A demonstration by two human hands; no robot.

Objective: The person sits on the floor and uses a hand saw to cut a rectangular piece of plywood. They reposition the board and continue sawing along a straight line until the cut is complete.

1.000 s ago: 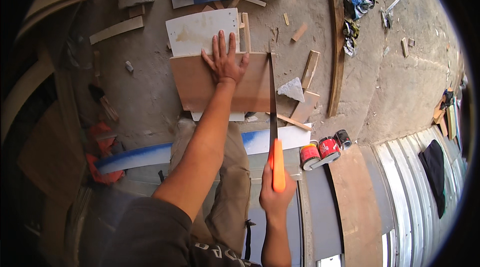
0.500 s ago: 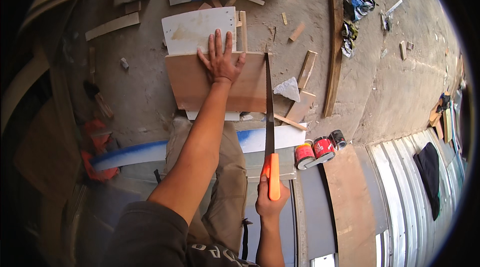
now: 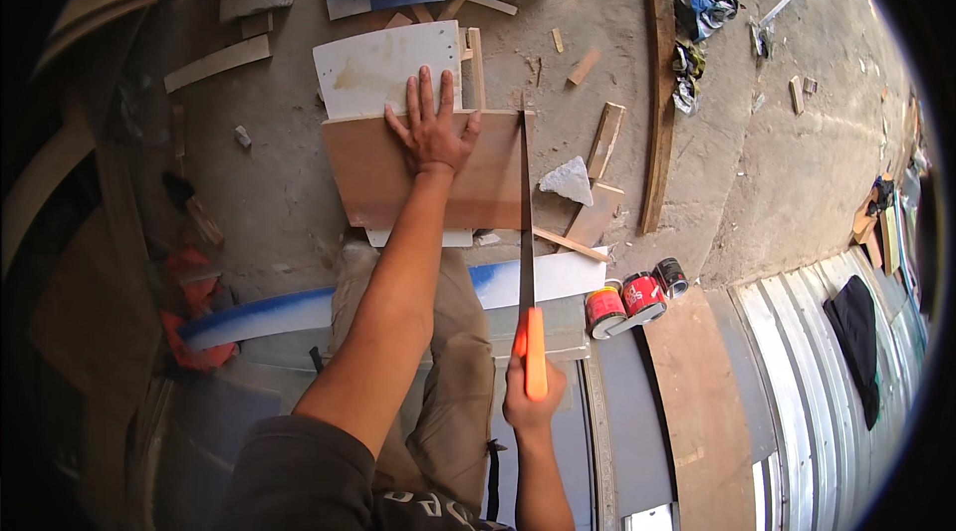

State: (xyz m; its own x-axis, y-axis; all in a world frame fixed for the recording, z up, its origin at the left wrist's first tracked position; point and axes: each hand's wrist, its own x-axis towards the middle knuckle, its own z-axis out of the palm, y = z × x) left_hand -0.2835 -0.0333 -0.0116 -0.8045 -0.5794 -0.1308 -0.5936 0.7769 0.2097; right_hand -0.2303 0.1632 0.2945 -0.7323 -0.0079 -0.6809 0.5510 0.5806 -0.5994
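Mid-cut — you're sawing the board along its right edge.
Your right hand is fisted round the orange handle, saw running away from you; left hand flat, fingers spread, pinning the board on the floor. Next stroke likely needs steady pressure — blade kept straight.

Three small round cans are sitting in a row on the floor, right of the white-blue board: two red-labelled, one dark. Crumpled blue and grey wrappers are lying by the upper right. No signs or screens showing.
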